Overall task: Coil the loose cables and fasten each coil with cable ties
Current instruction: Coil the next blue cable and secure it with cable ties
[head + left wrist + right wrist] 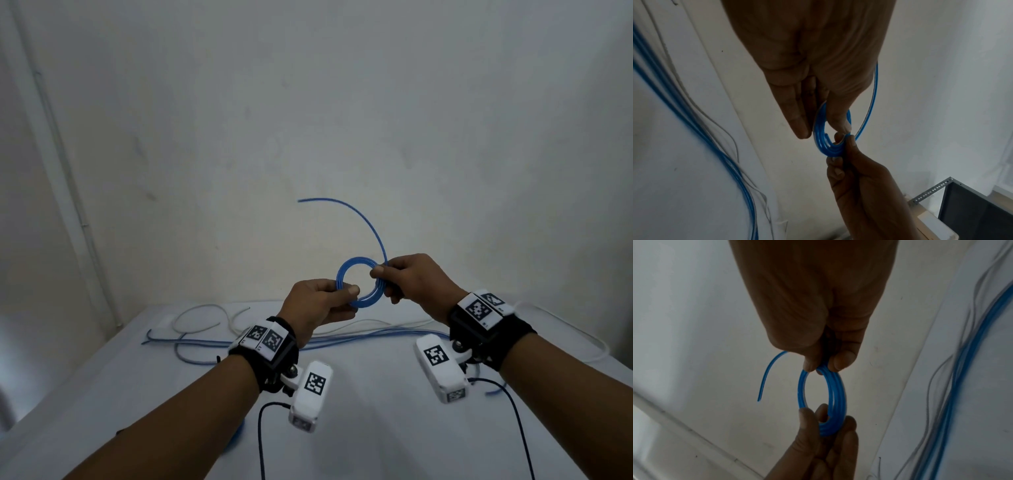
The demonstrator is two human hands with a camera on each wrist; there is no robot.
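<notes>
A small coil of blue cable [356,262] hangs in the air above the table, held between both hands. My left hand [349,298] pinches its left side between thumb and fingers. My right hand [382,282] pinches the right side, where the free tail [370,224] leaves the coil and arcs up and left. The left wrist view shows the coil [819,142] edge-on under my left thumb [840,125], with the right hand [849,162] gripping from below. In the right wrist view the coil [840,394] runs from my right fingertips [844,360] down to the left hand [818,426].
Several loose blue cables [342,337] and thin white cables [198,315] lie across the back of the white table [376,438]. Black camera leads [260,445] trail over the near part. A bare wall rises behind. A perforated metal frame [937,188] stands to the right.
</notes>
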